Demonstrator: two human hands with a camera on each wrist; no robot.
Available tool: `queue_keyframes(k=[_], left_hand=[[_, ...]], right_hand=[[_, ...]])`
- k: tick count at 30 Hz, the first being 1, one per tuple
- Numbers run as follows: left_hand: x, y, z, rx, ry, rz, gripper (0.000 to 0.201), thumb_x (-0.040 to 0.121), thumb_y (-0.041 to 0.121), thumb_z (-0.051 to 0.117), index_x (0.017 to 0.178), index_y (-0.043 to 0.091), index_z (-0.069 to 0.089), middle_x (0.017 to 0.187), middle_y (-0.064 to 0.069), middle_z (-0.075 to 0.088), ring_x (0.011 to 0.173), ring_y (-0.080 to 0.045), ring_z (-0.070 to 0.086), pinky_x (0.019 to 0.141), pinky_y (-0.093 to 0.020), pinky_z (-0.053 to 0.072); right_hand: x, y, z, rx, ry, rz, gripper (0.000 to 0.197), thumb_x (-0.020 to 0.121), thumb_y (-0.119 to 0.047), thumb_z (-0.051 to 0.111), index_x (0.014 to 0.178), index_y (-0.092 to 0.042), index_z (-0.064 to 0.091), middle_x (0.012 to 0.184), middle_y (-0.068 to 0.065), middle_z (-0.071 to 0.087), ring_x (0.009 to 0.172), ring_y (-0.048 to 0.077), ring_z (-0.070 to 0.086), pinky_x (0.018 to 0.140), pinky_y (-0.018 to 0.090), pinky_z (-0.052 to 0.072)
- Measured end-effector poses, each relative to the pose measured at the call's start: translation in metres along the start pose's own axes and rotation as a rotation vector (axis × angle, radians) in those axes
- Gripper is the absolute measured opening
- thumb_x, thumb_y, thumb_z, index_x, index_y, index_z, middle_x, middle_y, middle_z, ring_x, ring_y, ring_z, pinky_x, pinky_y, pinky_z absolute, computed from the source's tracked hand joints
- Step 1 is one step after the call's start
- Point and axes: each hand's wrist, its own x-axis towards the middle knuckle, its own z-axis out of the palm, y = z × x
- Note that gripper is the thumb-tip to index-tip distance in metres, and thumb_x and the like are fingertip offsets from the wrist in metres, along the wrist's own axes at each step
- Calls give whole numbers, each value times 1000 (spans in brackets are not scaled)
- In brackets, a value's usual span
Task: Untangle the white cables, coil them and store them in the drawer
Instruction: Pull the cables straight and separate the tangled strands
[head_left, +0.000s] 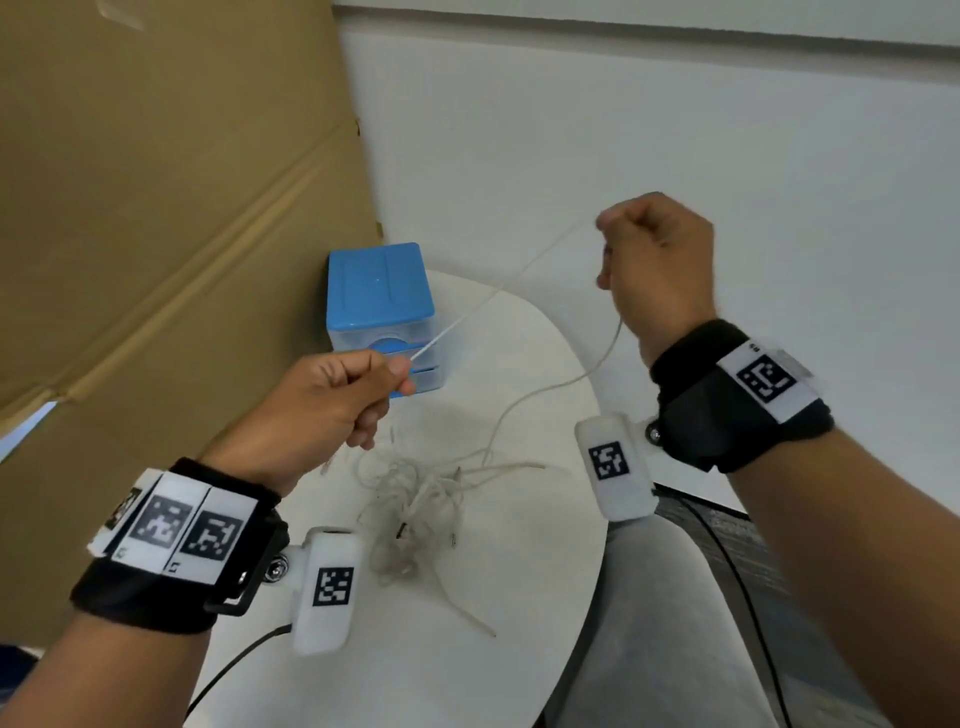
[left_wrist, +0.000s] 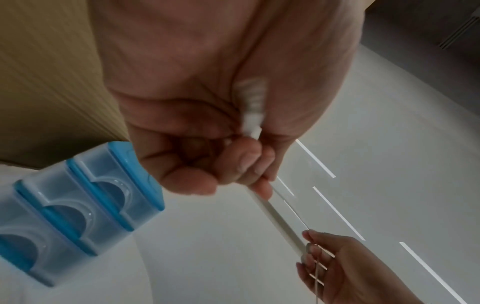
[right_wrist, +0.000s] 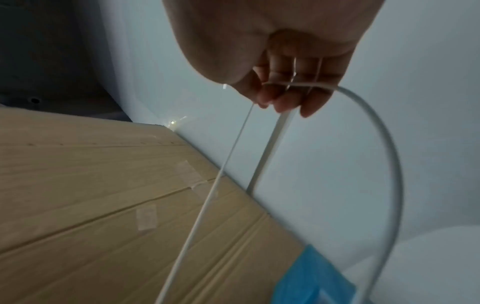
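Note:
One white cable (head_left: 498, 293) runs taut between my two hands above the table. My left hand (head_left: 332, 395) pinches its plug end (left_wrist: 253, 115) between thumb and curled fingers. My right hand (head_left: 654, 260), raised higher and further right, has its fingers curled round the same cable (right_wrist: 285, 83), which loops below the fingers. From there the cable (head_left: 550, 389) droops down to a tangled heap of white cables (head_left: 415, 499) lying on the white table (head_left: 519, 597). The small blue drawer unit (head_left: 382, 306) stands at the table's far left with its drawers (left_wrist: 78, 205) closed.
A large brown cardboard sheet (head_left: 171, 208) leans along the left, right behind the drawer unit. A white wall (head_left: 675, 130) is behind. The table's curved edge (head_left: 597, 431) runs close under my right wrist, with a grey seat (head_left: 660, 623) beyond it. A black wire (head_left: 234, 665) trails off my left wrist camera.

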Motion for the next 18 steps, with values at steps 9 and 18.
queue_keyframes(k=[9,18], left_hand=[[-1,-7,32,-53,14,-60,27,94,33,58,81,16,73,43,3,38,34,-11,30,39,-21,36],[-10,-27,41,-192,128,-165,32,95,35,56,77,12,67,48,3,39,38,-12,30,44,-24,36]], right_hand=[[-60,17,25,-32,-872,119,34,91,3,55,119,-14,64,110,3,71,106,8,64,95,20,45],[-64,28,16,-44,-937,377,17,88,-17,72,92,-1,75,56,-1,52,46,9,44,50,23,46]])
